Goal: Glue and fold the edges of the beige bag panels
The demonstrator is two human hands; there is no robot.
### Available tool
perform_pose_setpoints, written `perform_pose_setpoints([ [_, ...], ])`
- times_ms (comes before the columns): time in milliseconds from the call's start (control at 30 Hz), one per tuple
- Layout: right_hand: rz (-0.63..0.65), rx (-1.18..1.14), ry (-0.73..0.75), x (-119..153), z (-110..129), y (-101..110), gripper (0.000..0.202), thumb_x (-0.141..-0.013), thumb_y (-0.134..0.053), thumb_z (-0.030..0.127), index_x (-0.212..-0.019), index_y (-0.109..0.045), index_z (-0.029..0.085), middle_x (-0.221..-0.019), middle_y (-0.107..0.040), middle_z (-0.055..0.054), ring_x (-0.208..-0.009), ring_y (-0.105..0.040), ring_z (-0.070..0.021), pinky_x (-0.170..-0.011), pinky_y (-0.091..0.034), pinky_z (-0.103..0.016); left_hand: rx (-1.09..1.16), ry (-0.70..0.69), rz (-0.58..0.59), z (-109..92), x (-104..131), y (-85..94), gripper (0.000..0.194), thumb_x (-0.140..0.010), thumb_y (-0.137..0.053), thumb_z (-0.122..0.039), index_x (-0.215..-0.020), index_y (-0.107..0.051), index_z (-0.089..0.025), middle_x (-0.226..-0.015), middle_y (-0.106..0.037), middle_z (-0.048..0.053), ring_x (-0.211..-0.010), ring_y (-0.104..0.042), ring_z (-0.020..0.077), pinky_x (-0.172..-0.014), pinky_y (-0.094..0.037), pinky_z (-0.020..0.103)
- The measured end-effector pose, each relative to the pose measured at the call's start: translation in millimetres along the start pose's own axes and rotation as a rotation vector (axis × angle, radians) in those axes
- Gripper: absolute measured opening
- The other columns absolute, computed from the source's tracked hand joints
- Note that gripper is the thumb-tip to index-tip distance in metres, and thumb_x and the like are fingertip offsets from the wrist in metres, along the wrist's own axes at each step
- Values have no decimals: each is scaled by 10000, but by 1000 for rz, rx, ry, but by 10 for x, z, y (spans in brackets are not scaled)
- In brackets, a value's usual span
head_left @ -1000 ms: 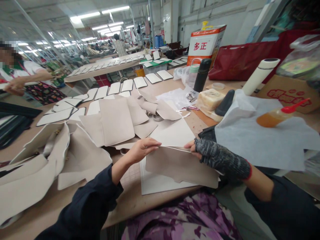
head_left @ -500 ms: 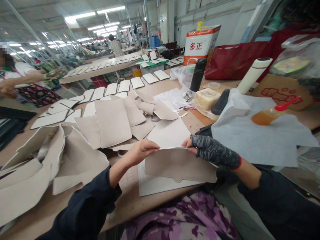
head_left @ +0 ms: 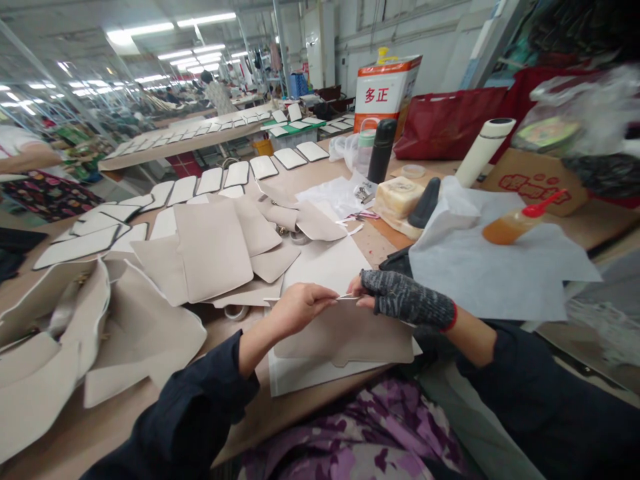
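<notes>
Between my two hands is a beige leather-like panel [head_left: 345,337], its white upper edge raised over a white sheet [head_left: 295,380] at the table's front. My bare left hand [head_left: 306,307] pinches that edge left of its middle. Close by on the right, my right hand [head_left: 395,297], in a grey fingerless glove with a red cuff, pinches the same edge. Another white surface [head_left: 327,263] shows just behind the edge; whether it belongs to the panel I cannot tell. Left of my hands lie overlapping beige panels [head_left: 215,250].
Larger folded beige pieces [head_left: 150,323] cover the table's left. White dark-edged panels [head_left: 210,180] line the far side. To the right are a block [head_left: 400,195], a black flask [head_left: 383,150], a white flask [head_left: 485,152] and a red-tipped bottle [head_left: 517,223] on white paper [head_left: 500,280].
My left hand has slid right along the panel's edge, so the two hands are closer together. Both still pinch it. The whole view has shifted slightly.
</notes>
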State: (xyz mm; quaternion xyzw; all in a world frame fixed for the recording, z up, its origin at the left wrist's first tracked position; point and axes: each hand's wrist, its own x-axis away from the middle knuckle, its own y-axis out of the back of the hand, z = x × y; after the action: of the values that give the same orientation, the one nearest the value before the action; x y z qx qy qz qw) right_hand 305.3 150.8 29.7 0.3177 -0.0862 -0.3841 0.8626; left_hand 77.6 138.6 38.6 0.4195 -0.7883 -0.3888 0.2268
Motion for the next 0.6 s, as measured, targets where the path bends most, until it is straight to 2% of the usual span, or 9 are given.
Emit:
perform_pose_setpoints([
  [67, 35, -214, -53, 52, -28, 68, 434, -759, -613, 316, -1154, -479, 196, -1026, -597, -78, -884, -603, -197, -774, -499, -349, 35, 21, 1, 39, -3, -1, 212, -834, -543, -259, -950, -710, -198, -879, -734, 26, -755, -658, 144, -657, -468, 195],
  [133, 19, -420, -62, 143, -47, 138, 763, -701, -676, 341, -1336, -262, 261, -1224, -510, -107, -991, -591, -213, -829, -494, -383, 66, 31, 5, 88, -3, -8, 210, -831, -539, -250, -936, -713, -194, -893, -733, 27, -774, -661, 152, -674, -475, 202],
  [167, -3, -457, -64, 197, -50, 162, 851, -692, -686, 350, -1372, -180, 284, -1289, -464, -115, -1039, -574, -217, -856, -487, -395, 76, 32, 4, 111, -3, -12, 210, -830, -537, -251, -929, -714, -195, -896, -733, 26, -781, -662, 155, -682, -478, 207],
  [200, -29, -430, -66, 252, -48, 170, 871, -694, -688, 360, -1385, -163, 292, -1320, -442, -116, -1076, -556, -220, -881, -476, -402, 84, 33, -2, 132, -3, -16, 210, -829, -537, -256, -922, -715, -197, -895, -733, 25, -784, -662, 159, -688, -481, 213],
  [300, -151, -42, -81, 367, -34, 89, 660, -736, -655, 374, -1319, -382, 230, -1264, -521, -117, -1117, -525, -247, -935, -439, -428, 96, 37, -16, 161, -7, -17, 211, -829, -535, -267, -914, -716, -200, -889, -734, 23, -782, -662, 162, -695, -485, 221],
  [367, -245, 277, -47, 376, -36, -26, 455, -775, -604, 352, -1190, -540, 176, -1135, -608, -130, -1045, -561, -273, -916, -440, -448, 86, 41, -10, 149, -11, -10, 212, -829, -537, -259, -920, -716, -194, -889, -733, 28, -782, -662, 162, -700, -484, 219],
  [433, -306, 512, 14, 341, -57, -135, 291, -816, -530, 308, -1036, -636, 151, -959, -660, -129, -911, -601, -271, -835, -469, -434, 67, 35, 11, 120, -16, -9, 217, -834, -535, -261, -935, -714, -193, -891, -732, 32, -787, -661, 164, -707, -481, 220],
  [500, -318, 617, 73, 294, -96, -201, 254, -847, -462, 274, -930, -673, 159, -807, -655, -106, -783, -602, -240, -724, -480, -382, 47, 12, 28, 85, -26, -27, 226, -839, -538, -280, -963, -708, -199, -900, -730, 35, -798, -660, 168, -721, -480, 227],
  [600, -295, 633, 177, 254, -176, -208, 292, -877, -393, 241, -901, -680, 187, -736, -627, -73, -726, -574, -201, -662, -449, -325, 5, -54, 29, 40, -55, -111, 235, -833, -558, -285, -1002, -694, -195, -906, -726, 49, -810, -656, 177, -738, -480, 242],
])
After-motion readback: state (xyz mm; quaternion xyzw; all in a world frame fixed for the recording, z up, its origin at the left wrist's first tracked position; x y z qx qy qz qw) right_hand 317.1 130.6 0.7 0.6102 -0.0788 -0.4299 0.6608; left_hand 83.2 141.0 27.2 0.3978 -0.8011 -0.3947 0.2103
